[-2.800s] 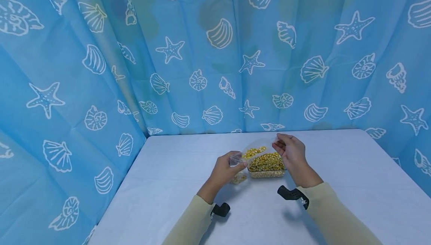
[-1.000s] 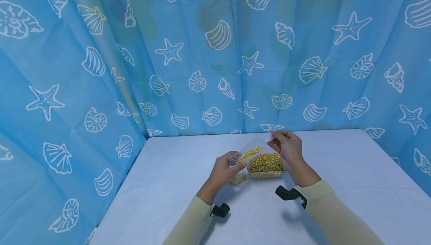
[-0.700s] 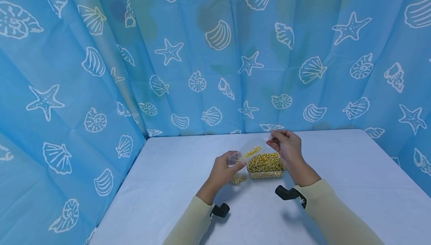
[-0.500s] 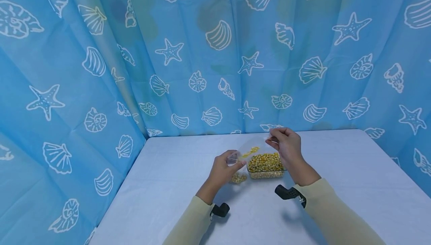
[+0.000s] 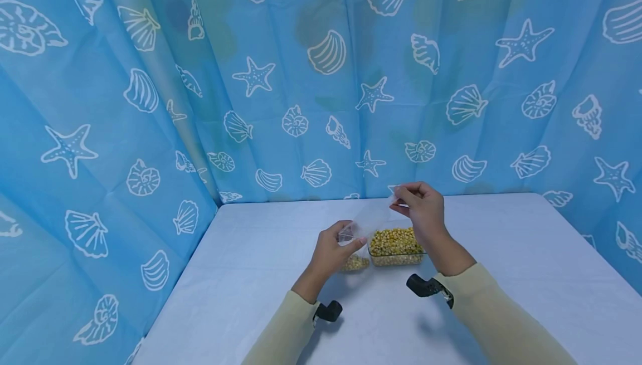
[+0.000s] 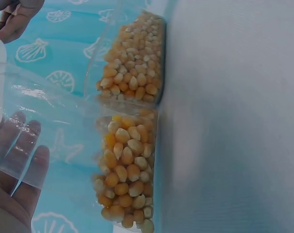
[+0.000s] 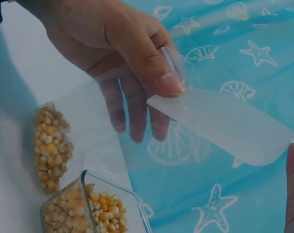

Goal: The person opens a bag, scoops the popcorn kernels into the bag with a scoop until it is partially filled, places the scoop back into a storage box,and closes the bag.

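Observation:
My left hand (image 5: 328,253) grips the top of a clear plastic bag (image 6: 64,116), thumb in front and fingers showing through the film. Corn kernels (image 6: 127,170) fill its lower part, which hangs close to the tabletop. My right hand (image 5: 426,214) pinches one end of a translucent white plastic scoop (image 7: 224,126), tilted steeply down toward the bag's mouth. The scoop's pointed end is at the left thumb, and no kernels show on it. Just right of the bag stands a rectangular glass container (image 5: 397,261), heaped with yellow corn kernels.
A white cloth covers the table (image 5: 271,276). Blue curtains (image 5: 281,147) with white shell prints hang behind and along the sides. Black wrist cameras (image 5: 328,311) sit on both sleeves, and the right forearm passes near the glass container's right side.
The yellow kernels on the scoop have slid off toward the bag. My right hand has risen and shifted left, tipping the scoop more steeply. My left hand has hardly moved.

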Demonstrator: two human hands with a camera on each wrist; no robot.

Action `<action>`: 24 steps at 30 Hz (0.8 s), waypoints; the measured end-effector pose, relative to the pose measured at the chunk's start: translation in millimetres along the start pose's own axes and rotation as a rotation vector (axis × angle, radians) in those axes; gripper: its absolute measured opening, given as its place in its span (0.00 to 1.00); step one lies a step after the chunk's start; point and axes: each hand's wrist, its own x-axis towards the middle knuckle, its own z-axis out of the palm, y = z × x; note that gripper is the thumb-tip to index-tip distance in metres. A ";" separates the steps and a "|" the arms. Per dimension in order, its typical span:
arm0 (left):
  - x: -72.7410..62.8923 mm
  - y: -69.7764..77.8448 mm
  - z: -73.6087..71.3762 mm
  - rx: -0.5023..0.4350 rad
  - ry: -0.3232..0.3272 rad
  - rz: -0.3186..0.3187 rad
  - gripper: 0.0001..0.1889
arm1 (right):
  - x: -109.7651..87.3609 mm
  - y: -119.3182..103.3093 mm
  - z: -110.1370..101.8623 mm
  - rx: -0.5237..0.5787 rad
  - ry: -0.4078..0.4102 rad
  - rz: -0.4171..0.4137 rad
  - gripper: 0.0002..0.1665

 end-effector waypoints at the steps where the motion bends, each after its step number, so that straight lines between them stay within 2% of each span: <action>1: 0.0 0.5 -0.1 0.000 0.001 -0.003 0.35 | -0.6 -0.9 1.0 0.002 -0.001 -0.004 0.13; 5: 0.3 1.0 -0.5 -0.001 0.003 -0.008 0.37 | -5.3 -5.6 4.5 -0.065 -0.027 -0.078 0.12; 11: 1.3 -2.0 -0.2 -0.022 0.004 0.040 0.33 | -17.4 -19.8 8.6 -0.350 -0.076 -0.396 0.10; 14: 1.9 -4.4 0.3 -0.030 0.005 0.085 0.30 | -20.5 -25.2 10.4 -0.433 -0.074 -0.534 0.07; 17: 2.2 -5.7 0.8 -0.032 0.006 0.115 0.27 | -21.1 -27.3 11.7 -0.476 -0.080 -0.637 0.05; 21: 2.1 -6.4 1.7 -0.024 0.007 0.102 0.27 | -20.8 -26.9 11.9 -0.507 -0.098 -0.705 0.04; 24: 1.4 -6.1 2.7 -0.016 0.004 0.075 0.28 | -19.3 -25.5 9.1 -0.506 -0.089 -0.676 0.04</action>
